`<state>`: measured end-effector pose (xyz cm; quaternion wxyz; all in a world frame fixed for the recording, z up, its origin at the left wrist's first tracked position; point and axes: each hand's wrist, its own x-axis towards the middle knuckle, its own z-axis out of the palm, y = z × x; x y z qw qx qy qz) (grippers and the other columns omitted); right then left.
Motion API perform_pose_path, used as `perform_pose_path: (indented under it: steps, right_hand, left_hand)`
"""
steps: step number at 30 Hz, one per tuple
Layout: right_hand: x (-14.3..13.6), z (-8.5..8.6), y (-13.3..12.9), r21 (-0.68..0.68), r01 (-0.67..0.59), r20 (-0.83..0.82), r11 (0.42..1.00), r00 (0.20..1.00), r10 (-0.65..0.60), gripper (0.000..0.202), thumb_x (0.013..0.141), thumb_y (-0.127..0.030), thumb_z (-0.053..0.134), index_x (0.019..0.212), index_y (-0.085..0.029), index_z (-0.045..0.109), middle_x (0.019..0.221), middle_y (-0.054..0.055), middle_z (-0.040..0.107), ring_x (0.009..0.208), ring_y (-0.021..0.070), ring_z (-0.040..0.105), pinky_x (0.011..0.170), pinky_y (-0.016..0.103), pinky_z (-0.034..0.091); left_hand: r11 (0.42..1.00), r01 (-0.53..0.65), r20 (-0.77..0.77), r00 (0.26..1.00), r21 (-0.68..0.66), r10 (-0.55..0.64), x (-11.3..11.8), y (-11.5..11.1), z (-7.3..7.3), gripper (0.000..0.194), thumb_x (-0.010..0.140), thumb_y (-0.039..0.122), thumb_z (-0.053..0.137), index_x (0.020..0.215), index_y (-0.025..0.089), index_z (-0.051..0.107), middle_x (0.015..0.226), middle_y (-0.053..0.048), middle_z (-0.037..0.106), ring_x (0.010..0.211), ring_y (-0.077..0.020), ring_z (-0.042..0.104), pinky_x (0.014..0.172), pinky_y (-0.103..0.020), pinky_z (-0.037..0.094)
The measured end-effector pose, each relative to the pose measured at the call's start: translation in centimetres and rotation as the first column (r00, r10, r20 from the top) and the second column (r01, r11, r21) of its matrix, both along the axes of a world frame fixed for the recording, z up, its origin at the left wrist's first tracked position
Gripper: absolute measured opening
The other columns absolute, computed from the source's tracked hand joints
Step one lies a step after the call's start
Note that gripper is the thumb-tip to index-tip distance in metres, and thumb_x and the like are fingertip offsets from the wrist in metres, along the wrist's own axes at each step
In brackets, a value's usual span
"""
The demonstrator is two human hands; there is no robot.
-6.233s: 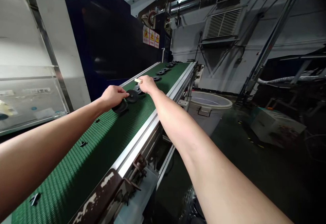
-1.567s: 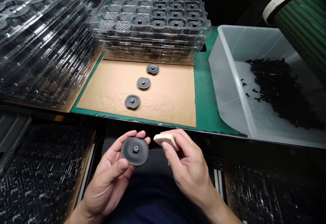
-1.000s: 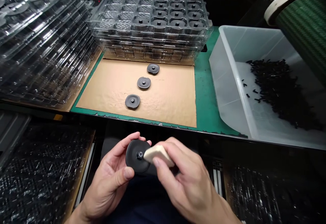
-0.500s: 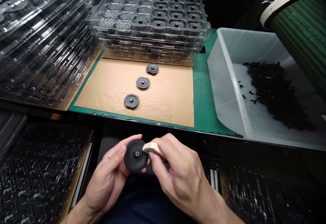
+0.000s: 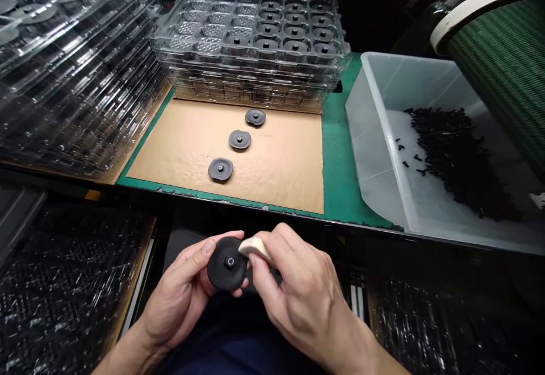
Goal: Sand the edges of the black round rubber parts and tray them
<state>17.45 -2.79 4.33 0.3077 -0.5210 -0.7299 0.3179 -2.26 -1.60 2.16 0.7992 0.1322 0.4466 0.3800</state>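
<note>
My left hand holds a round black disc with a small raised hub at its centre, thumb at the rim and fingers behind. Pinched in my right hand is a cream-coloured pad, its tip against or very near the disc's upper right edge. Three similar black discs lie apart on a brown cardboard sheet: a near one, a middle one and a far one.
Behind the cardboard stand stacked clear trays, the top one partly filled with discs. Taller tray stacks rise at left. A translucent bin of small black parts sits right, near a green mesh roll.
The disc in my left hand has shifted and turned slightly against the pad. My left hand sits a little lower. The camera view has moved slightly.
</note>
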Motion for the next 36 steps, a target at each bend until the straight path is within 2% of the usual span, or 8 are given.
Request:
perform_pose_path:
  steps: [5, 9, 13, 17, 22, 27, 33, 36]
  right_hand:
    - [-0.11, -0.20, -0.23, -0.051, -0.085, -0.033, 0.995, 0.996, 0.083, 0.022, 0.105, -0.018, 0.044, 0.087, -0.019, 0.057, 0.082, 0.000, 0.049, 0.068, 0.0147, 0.045, 0.063, 0.030, 0.032]
    - [-0.25, -0.30, -0.26, 0.005, -0.004, -0.003, 1.000, 1.000, 0.004, 0.023, 0.107, -0.019, 0.044, 0.088, -0.019, 0.059, 0.084, 0.001, 0.051, 0.070, 0.0147, 0.048, 0.065, 0.030, 0.033]
    - [-0.20, -0.22, -0.24, -0.038, -0.063, 0.003, 0.997, 0.998, 0.063, 0.024, 0.105, -0.019, 0.044, 0.085, -0.019, 0.057, 0.081, 0.000, 0.050, 0.066, 0.0143, 0.046, 0.063, 0.031, 0.032]
    - [-0.28, -0.21, -0.15, 0.055, -0.020, 0.069, 0.998, 0.997, 0.017, 0.020, 0.106, -0.016, 0.044, 0.093, -0.018, 0.059, 0.086, 0.002, 0.052, 0.072, 0.0159, 0.048, 0.067, 0.031, 0.033]
    - [-0.29, -0.39, -0.21, -0.017, -0.026, -0.020, 1.000, 0.999, 0.025, 0.023, 0.105, -0.017, 0.043, 0.083, -0.019, 0.048, 0.079, 0.000, 0.048, 0.065, 0.0141, 0.044, 0.061, 0.030, 0.031]
    - [-0.31, -0.47, -0.06, 0.112, -0.054, 0.051, 0.992, 0.998, 0.049, 0.019, 0.107, -0.014, 0.044, 0.108, -0.017, 0.063, 0.092, 0.004, 0.054, 0.078, 0.0179, 0.051, 0.071, 0.031, 0.037]
    - [-0.74, -0.94, -0.62, -0.048, 0.021, -0.091, 0.999, 0.996, -0.025, 0.024, 0.105, -0.019, 0.044, 0.081, -0.020, 0.045, 0.077, -0.001, 0.046, 0.064, 0.0145, 0.043, 0.060, 0.030, 0.031]
    - [-0.47, -0.88, -0.34, 0.045, -0.014, -0.026, 0.999, 1.000, 0.015, 0.019, 0.105, -0.014, 0.043, 0.093, -0.017, 0.057, 0.085, 0.003, 0.052, 0.072, 0.0171, 0.049, 0.065, 0.030, 0.036]
  left_hand:
    - [0.999, -0.051, -0.034, 0.998, -0.005, 0.051, -0.27, 0.13, -0.07, 0.037, 0.090, 0.039, 0.077, 0.117, 0.015, 0.081, 0.100, -0.010, 0.079, 0.081, -0.0194, 0.071, 0.073, -0.026, 0.062]
    - [0.999, 0.030, 0.001, 1.000, 0.025, -0.030, -0.35, 0.14, -0.08, 0.037, 0.090, 0.040, 0.076, 0.116, 0.015, 0.081, 0.102, -0.012, 0.079, 0.080, -0.0229, 0.072, 0.069, -0.031, 0.063]
    - [0.999, 0.024, 0.000, 1.000, 0.031, -0.024, -0.51, -0.04, -0.28, 0.035, 0.092, 0.039, 0.074, 0.117, 0.016, 0.081, 0.099, -0.012, 0.079, 0.078, -0.0212, 0.071, 0.071, -0.030, 0.063]
    - [0.991, 0.115, 0.039, 0.992, 0.065, -0.117, -0.63, -0.05, -0.28, 0.035, 0.094, 0.038, 0.072, 0.119, 0.016, 0.081, 0.107, -0.015, 0.079, 0.082, -0.0235, 0.071, 0.070, -0.033, 0.064]
    - [0.999, 0.000, -0.019, 1.000, 0.042, 0.001, -0.66, 0.25, 0.03, 0.035, 0.091, 0.038, 0.077, 0.119, 0.018, 0.081, 0.104, -0.012, 0.080, 0.088, -0.0211, 0.073, 0.078, -0.027, 0.062]
    - [0.980, 0.182, 0.058, 0.981, 0.076, -0.187, -0.68, 0.33, -0.17, 0.034, 0.094, 0.038, 0.073, 0.119, 0.016, 0.081, 0.106, -0.015, 0.080, 0.080, -0.0221, 0.071, 0.069, -0.034, 0.064]
    - [0.999, -0.023, -0.041, 0.999, 0.040, 0.024, -0.53, 0.26, -0.04, 0.038, 0.090, 0.038, 0.078, 0.124, 0.021, 0.079, 0.111, -0.012, 0.080, 0.098, -0.0222, 0.073, 0.087, -0.028, 0.060]
    - [0.989, 0.129, -0.029, 0.991, 0.077, -0.127, -0.68, 0.31, -0.21, 0.037, 0.093, 0.039, 0.075, 0.123, 0.018, 0.079, 0.111, -0.015, 0.079, 0.089, -0.0232, 0.072, 0.077, -0.033, 0.062]
